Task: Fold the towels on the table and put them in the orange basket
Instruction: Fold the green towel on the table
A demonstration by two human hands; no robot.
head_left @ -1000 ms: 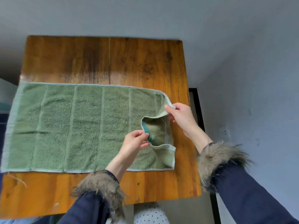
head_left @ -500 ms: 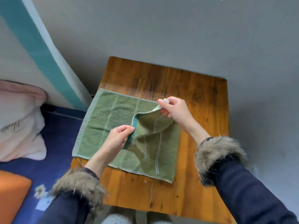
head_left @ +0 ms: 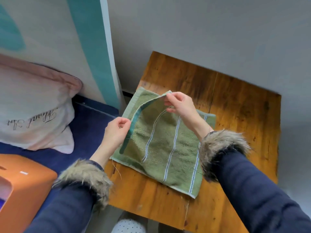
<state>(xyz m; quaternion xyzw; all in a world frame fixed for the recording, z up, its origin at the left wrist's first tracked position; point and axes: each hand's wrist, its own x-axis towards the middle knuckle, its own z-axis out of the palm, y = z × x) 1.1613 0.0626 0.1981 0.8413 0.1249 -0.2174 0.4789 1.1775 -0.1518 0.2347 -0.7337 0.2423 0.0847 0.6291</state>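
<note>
I see the green towel (head_left: 161,148) on the left edge of the wooden table (head_left: 235,106); my left hand (head_left: 116,132) and right hand (head_left: 180,105) each pinch its lifted top layer.

Pale pink pillow (head_left: 33,105) with black script lettering seen at left, laid on dark blue bedding (head_left: 89,121); teal-striped wall panel (head_left: 94,47) behind; grey wall (head_left: 218,31) at far right

Green striped towel (head_left: 168,148) folded over on table, top edge lifted; orange basket (head_left: 25,190) lower left.
</note>
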